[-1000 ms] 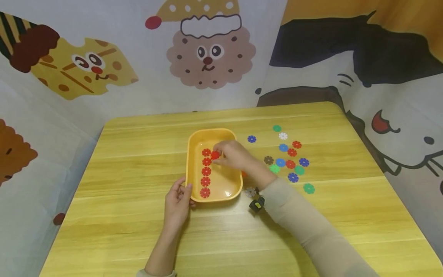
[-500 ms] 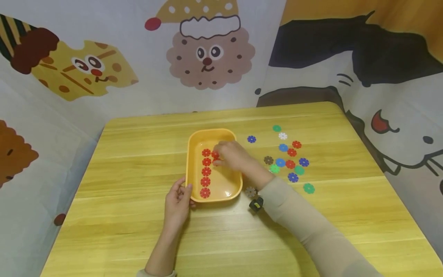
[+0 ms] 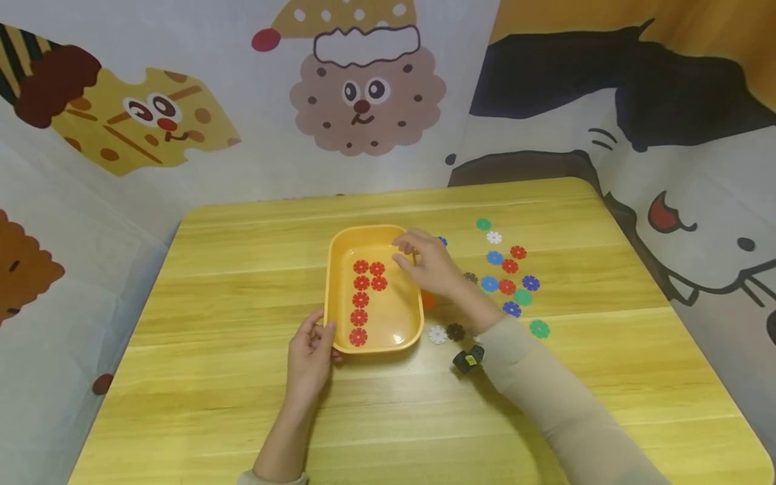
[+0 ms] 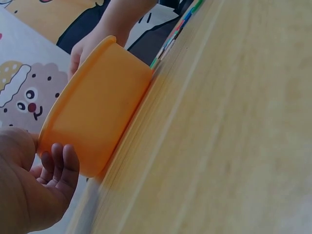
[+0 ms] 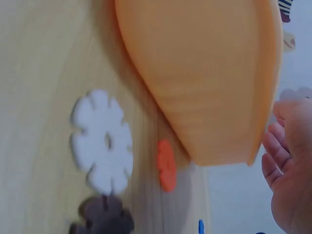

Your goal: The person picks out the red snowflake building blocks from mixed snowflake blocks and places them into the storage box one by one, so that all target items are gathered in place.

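On the bench we see the orange tray at centre. Our left hand grips its 7 o'clock corner; our right hand hovers empty, fingers relaxed, at 2 o'clock. Seven red discs lie inside.

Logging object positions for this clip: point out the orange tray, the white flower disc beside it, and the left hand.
orange tray (image 3: 331,283), head view, left rim
white flower disc (image 3: 437,335), head view, centre
left hand (image 3: 310,360), head view, back of hand
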Demonstrator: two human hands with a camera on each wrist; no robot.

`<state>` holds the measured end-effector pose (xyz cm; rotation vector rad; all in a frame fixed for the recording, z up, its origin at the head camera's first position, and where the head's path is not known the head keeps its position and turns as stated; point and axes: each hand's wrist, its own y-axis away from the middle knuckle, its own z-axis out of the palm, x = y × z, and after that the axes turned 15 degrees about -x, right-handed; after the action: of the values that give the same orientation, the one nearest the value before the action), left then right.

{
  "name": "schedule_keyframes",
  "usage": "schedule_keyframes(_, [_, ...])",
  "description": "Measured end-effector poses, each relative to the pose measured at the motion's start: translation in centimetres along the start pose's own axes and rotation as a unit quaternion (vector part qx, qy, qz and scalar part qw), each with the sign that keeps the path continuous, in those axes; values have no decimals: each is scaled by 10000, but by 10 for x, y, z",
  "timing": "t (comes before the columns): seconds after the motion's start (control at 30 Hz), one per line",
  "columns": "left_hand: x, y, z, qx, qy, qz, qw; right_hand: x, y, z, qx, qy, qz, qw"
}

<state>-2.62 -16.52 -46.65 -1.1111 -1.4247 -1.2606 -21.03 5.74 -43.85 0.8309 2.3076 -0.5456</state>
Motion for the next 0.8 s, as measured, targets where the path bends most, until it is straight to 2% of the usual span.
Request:
schedule_keyframes(0.37, [0, 0, 1, -1, 13, 57, 10000, 18, 23, -17, 445, -69, 253, 9987])
schedule_keyframes(0.8, [0, 0, 1, 25, -34, -11, 10000, 31, 49, -35, 133, 27, 862, 9962])
